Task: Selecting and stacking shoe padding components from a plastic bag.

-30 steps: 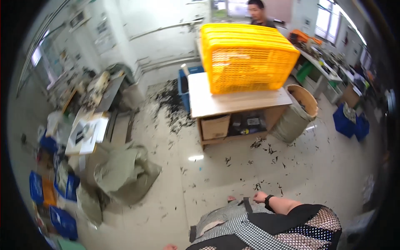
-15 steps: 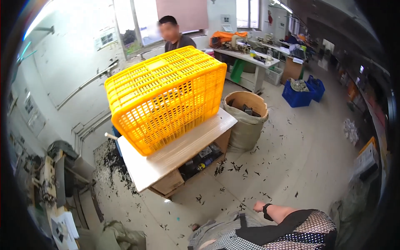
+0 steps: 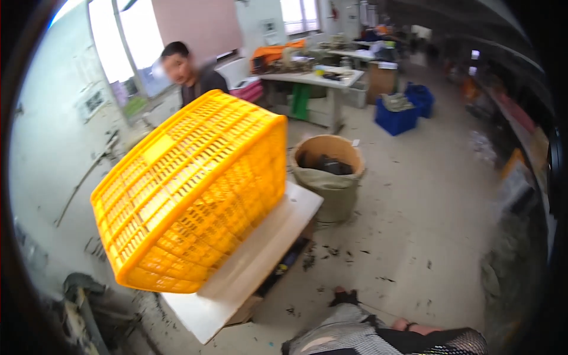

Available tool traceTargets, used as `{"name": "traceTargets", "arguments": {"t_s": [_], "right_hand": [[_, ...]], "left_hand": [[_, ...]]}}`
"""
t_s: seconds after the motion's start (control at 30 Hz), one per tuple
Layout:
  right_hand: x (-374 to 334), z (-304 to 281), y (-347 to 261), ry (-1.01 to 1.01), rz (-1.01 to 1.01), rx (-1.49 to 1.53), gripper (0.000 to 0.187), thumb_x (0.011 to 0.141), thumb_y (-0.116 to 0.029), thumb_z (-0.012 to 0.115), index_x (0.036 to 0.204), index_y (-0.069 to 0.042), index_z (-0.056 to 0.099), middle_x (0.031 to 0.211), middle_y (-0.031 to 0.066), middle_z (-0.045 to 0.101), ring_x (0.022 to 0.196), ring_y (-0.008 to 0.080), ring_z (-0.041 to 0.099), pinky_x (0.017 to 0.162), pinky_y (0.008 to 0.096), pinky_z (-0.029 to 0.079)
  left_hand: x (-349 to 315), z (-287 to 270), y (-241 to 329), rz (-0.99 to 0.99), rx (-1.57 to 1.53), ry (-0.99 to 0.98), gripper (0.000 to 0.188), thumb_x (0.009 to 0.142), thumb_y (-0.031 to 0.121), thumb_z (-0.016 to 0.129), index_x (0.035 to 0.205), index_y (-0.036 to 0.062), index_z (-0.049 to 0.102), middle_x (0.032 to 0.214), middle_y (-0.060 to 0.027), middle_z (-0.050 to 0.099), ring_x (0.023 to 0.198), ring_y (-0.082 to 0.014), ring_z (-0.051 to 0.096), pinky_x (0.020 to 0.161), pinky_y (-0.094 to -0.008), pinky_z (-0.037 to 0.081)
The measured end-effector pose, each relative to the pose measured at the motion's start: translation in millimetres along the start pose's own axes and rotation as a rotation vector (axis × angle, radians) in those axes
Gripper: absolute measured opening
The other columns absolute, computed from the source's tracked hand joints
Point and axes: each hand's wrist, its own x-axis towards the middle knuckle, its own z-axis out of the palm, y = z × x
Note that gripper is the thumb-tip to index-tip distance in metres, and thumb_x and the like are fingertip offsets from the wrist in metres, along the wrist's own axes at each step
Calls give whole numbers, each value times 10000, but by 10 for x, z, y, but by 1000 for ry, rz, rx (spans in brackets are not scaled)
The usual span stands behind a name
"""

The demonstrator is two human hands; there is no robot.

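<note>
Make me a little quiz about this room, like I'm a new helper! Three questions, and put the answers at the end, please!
1. Pick one. Where is the big yellow slotted plastic crate?
A) On the floor
B) On the pale, rectangular wooden table
C) Inside a blue bin

2. True or false? Dark things lie in the round, grey-green cloth-wrapped barrel.

3. Look closely: what goes around the wrist of the bare right hand?

Key: 1. B. 2. True. 3. A narrow dark band.
</note>
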Motion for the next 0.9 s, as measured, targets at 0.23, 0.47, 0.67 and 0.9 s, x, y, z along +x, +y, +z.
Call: {"name": "traceTargets", "arguments": {"t_s": [0.23,0.47,0.67,0.9], "right_hand": [[525,-553,1808,107,117,-171,251,738,-300,596,899,-137,697,897,103,674,828,277,647,654,428,509],[862,-3232,2185,155,334,-179,185,715,-266,597,791,-140,708,833,87,679,782,275,652,646,425,515],[1451,-4662,1818,328,464,1006,250,780,-210,635,889,11,679,794,98,690,721,159,670,669,298,542],[1742,-5296,2025,151,525,878,280,792,-252,610,924,-19,696,782,92,696,714,152,677,721,280,534]], "left_hand": [[-349,-434,1007,-425,-101,6,708,848,441,556,1402,155,221,1394,-148,367,1166,-334,491,937,-506,402],[1271,-664,1541,-251,-109,7,697,847,439,556,1393,155,229,1385,-147,373,1161,-333,493,934,-504,404],[2881,-970,1913,15,-133,-6,687,846,437,556,1385,155,237,1378,-146,378,1157,-332,496,933,-502,405],[2883,-975,1925,-61,-177,-62,675,846,434,556,1376,155,246,1369,-145,384,1152,-331,498,931,-500,407]]}}
